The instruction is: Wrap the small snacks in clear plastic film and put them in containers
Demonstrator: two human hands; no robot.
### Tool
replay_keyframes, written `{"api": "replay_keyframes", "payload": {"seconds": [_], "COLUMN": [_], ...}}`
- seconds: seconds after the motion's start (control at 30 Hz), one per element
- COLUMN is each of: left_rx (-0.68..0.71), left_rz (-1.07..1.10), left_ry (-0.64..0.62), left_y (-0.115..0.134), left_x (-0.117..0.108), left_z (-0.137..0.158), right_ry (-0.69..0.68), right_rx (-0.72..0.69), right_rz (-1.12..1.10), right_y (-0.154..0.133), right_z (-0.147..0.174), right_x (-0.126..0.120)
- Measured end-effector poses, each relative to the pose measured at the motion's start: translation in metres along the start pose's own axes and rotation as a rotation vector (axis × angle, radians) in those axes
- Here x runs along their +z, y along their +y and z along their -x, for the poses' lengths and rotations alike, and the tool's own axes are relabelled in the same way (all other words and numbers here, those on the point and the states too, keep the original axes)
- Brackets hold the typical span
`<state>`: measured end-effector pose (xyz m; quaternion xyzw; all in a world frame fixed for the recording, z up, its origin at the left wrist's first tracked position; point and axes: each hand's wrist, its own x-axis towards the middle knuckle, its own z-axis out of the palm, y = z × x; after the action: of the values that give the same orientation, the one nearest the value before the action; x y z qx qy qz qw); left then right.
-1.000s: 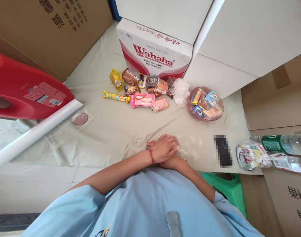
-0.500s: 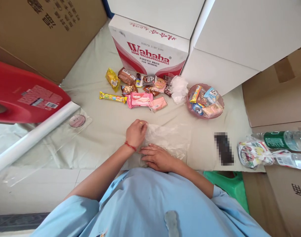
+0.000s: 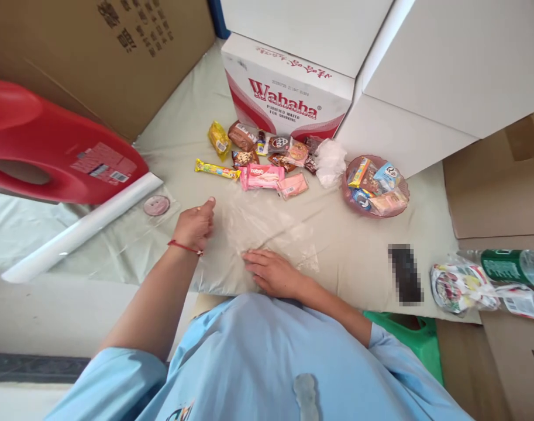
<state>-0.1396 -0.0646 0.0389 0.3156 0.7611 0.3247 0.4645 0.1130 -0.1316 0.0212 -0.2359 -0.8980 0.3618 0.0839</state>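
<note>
A sheet of clear plastic film [image 3: 267, 225] lies spread and slightly wrinkled on the cloth-covered table in front of me. My left hand [image 3: 195, 227], with a red string at the wrist, is closed at the film's left side, its fingertips pinching the edge. My right hand [image 3: 272, 272] rests flat on the film's near part, fingers stretched to the left. Just beyond the film are a pink nabati wafer pack [image 3: 262, 175], a smaller pink packet [image 3: 293, 186] and a yellow stick-shaped snack [image 3: 217, 169].
A pink glass bowl [image 3: 405, 202] of wrapped snacks stands right of a crumpled white plastic bundle [image 3: 330, 164]. Behind the snacks is a Wahaha box [image 3: 288, 88]. At left lie a white film roll [image 3: 86, 225] and red jug [image 3: 69, 134]; at right, a pixelated dark object [image 3: 406, 275] and bottles [image 3: 507, 266].
My left hand has moved left, away from my right hand, and the film is spread wider to the left. My right hand stays on the film. The view has shifted slightly.
</note>
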Motion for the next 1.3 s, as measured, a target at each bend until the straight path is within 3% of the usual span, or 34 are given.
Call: {"api": "replay_keyframes", "payload": {"seconds": [0.1, 0.2, 0.37, 0.47, 0.57, 0.63, 0.7, 0.77, 0.83, 0.9, 0.97, 1.1, 1.23, 1.3], "left_rx": [-0.168, -0.081, 0.257, 0.383, 0.594, 0.693, 0.762, 0.811, 0.837, 0.847, 0.849, 0.846, 0.808, 0.787], "left_rz": [0.399, 0.501, 0.112, -0.187, -0.601, -0.767, -0.864, -0.937, -0.993, -1.022, -1.030, -0.995, -0.849, -0.742], "left_ry": [-0.176, -0.256, -0.122, -0.190, -0.237, -0.254, -0.305, -0.376, -0.435, -0.471, -0.490, -0.446, -0.238, -0.124], "left_y": [0.007, 0.014, 0.012, 0.003, -0.009, -0.017, -0.025, -0.031, -0.035, -0.038, -0.040, -0.049, -0.069, -0.079], "left_x": [-0.007, 0.005, 0.042, 0.054, 0.054, 0.048, 0.040, 0.032, 0.026, 0.021, 0.016, -0.004, -0.026, -0.027], "left_z": [0.014, 0.033, 0.047, 0.042, 0.035, 0.032, 0.031, 0.031, 0.031, 0.031, 0.030, 0.025, 0.022, 0.025], "right_ry": [-0.004, 0.016, -0.002, -0.061, -0.146, -0.187, -0.134, 0.033, 0.204, 0.252, 0.210, 0.185, 0.249, 0.343], "right_rx": [-0.026, -0.021, -0.032, -0.092, -0.197, -0.267, -0.275, -0.180, -0.015, 0.146, 0.250, 0.308, 0.310, 0.303], "right_rz": [0.015, 0.040, 0.076, 0.073, -0.026, -0.163, -0.294, -0.323, -0.210, -0.032, 0.096, 0.156, 0.136, 0.145], "right_y": [-0.001, -0.004, -0.008, -0.012, -0.017, -0.019, -0.019, -0.013, 0.001, 0.019, 0.036, 0.056, 0.054, 0.046], "right_z": [-0.001, -0.001, -0.001, 0.000, 0.003, 0.007, 0.015, 0.025, 0.036, 0.049, 0.063, 0.082, 0.080, 0.069], "right_x": [0.004, 0.008, 0.014, 0.017, 0.013, 0.001, -0.016, -0.035, -0.049, -0.056, -0.056, -0.052, -0.056, -0.061]}}
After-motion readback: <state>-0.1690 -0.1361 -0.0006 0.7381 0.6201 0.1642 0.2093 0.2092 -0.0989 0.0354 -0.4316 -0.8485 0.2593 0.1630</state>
